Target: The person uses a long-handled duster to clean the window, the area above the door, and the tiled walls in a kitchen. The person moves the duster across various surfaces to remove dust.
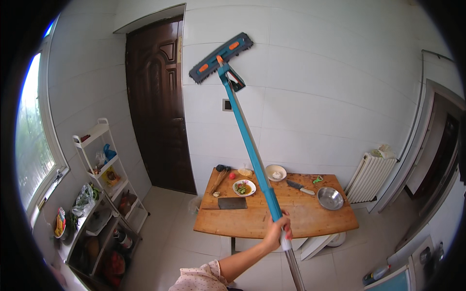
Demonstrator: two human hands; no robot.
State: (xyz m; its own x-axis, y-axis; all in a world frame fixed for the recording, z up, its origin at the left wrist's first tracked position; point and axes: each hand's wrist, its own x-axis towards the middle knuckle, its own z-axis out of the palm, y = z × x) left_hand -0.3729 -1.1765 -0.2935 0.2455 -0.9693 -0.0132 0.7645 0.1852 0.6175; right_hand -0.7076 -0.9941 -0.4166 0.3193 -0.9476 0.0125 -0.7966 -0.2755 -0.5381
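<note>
My left hand (278,232) grips the pole of a flat mop (251,142), at the white collar below its teal sleeve. The pole leans up and away from me, over a wooden table. At its far end, the wide mop head (221,58) has a dark fringed pad and orange clips; it is raised in front of the white tiled wall (309,72). I cannot tell whether it touches the tiles. Near the head, a teal bracket (233,78) juts from the pole. My right hand is out of view, and the pole's lower end runs off the bottom edge.
On the wooden table (255,222) lie a cleaver (233,203), a knife (299,187), a plate of food (244,187), a white bowl (275,172) and a steel bowl (330,198). Shelves (105,163) stand left, near a brown door (156,109). A radiator (372,177) is right.
</note>
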